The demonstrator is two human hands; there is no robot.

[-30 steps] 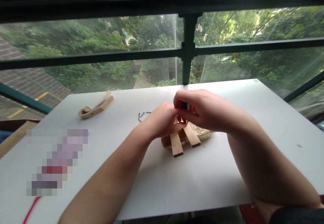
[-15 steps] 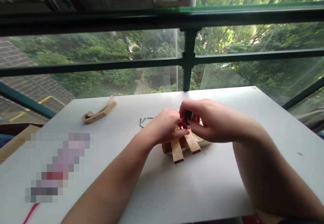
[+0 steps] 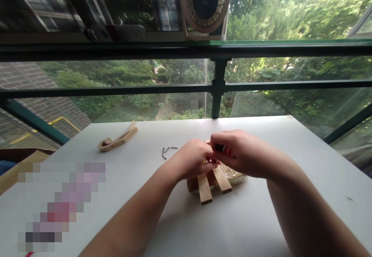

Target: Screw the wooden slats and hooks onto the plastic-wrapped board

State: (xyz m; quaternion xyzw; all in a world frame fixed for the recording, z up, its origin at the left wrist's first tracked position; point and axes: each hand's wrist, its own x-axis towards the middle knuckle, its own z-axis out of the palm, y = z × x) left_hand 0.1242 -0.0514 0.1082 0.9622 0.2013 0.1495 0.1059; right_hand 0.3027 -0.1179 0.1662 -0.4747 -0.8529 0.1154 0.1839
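My right hand [image 3: 241,150] is closed around a small black-handled screwdriver [image 3: 220,147], mostly hidden by the fingers. Right against it, my left hand [image 3: 194,156] is closed, thumb and fingers pinched together at the screwdriver's lower end; whatever they pinch is hidden. Below both hands two flat light-wood slats, a left slat [image 3: 205,191] and a right slat [image 3: 223,181], point toward me. They lie across a low brown wooden piece [image 3: 192,185] and a clear plastic-wrapped bundle [image 3: 234,173]. Several dark screws [image 3: 166,150] lie on the table left of my left hand.
A curved wooden part [image 3: 117,138] lies at the back left of the white table [image 3: 122,195]. A blurred-out pinkish item [image 3: 65,206] is at the left. A cardboard box [image 3: 26,168] stands beyond the left edge. Green railing [image 3: 216,90] and a round fan [image 3: 205,1] are behind.
The view has tilted up, so the table sits lower in the picture. My right hand has turned slightly over the screwdriver, covering more of it. My left hand keeps its place by the slats.
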